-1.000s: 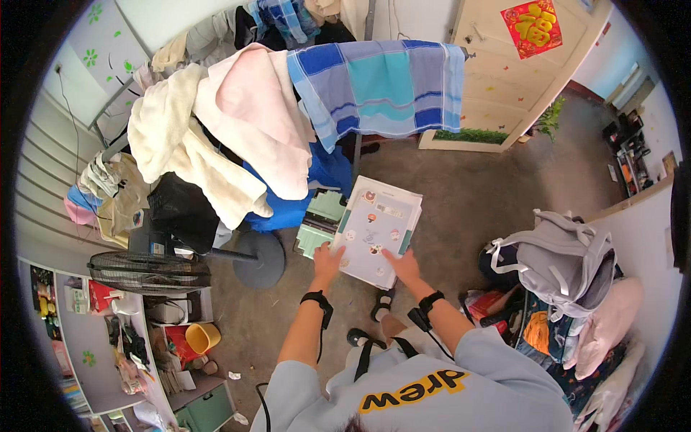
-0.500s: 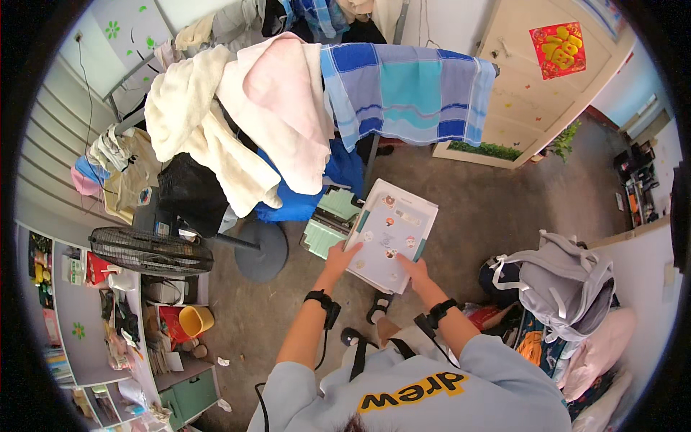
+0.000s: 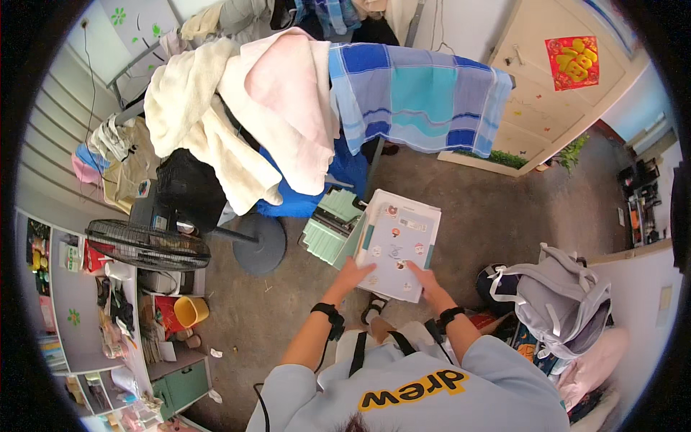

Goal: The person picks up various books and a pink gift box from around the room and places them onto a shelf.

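A rectangular stack of books [image 3: 396, 243], topped by a smooth, pale-lilac, sticker-dotted cover, is held above the grey-brown concrete floor [image 3: 245, 324]. Its near-left edge is clamped by the bare left hand [image 3: 350, 276], its near-right edge by the bare right hand [image 3: 425, 279]; both thumbs are laid on the cover, and the remaining fingers are mostly hidden. The stack's long axis is pointed away from the hands, with the far end angled slightly to the right. A light-green, ribbed plastic crate [image 3: 322, 243] is placed to the left of the stack, just beyond the left hand, by which it is approached more closely than by the right. The crate's right side is met by the stack's left edge in this view; whether the two are touching, or what is contained in the crate, cannot be told. At lower left, a yellow plastic bin [image 3: 191, 312] is stored in a whitish, open shelving unit [image 3: 79, 345], above a dark-green, box-shaped cabinet [image 3: 188, 387]. A soft grey fabric backpack [image 3: 543, 295] is set down at the right, beside pale-pink fabric [image 3: 597, 360]
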Motion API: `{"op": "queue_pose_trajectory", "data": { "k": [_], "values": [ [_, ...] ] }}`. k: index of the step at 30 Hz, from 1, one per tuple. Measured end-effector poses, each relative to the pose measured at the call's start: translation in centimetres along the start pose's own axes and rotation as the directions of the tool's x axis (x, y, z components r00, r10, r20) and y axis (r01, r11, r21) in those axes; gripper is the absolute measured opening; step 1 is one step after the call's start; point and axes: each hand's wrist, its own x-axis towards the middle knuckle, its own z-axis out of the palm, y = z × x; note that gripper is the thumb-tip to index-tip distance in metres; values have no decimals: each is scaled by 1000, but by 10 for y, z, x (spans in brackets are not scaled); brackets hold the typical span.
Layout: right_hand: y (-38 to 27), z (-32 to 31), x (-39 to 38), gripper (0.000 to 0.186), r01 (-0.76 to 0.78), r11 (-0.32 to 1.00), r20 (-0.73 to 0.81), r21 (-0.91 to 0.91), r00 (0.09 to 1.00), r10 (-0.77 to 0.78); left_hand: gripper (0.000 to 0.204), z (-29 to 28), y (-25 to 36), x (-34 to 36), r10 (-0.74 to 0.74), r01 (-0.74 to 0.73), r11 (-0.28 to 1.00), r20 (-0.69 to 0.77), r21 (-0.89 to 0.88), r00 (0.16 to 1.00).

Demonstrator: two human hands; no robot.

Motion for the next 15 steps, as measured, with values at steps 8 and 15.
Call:
{"op": "queue_pose_trajectory", "data": {
  "k": [8,15],
  "values": [
    [3,-50,-15,52,2,997,125,81,992,-13,75,65,33,-62,55,-46,951,-22,307,998],
    [19,-16,-65,45,156,985,-31,-79,987,-159,66,21,61,-115,80,-60,925,-37,375,996]
  ]
}}
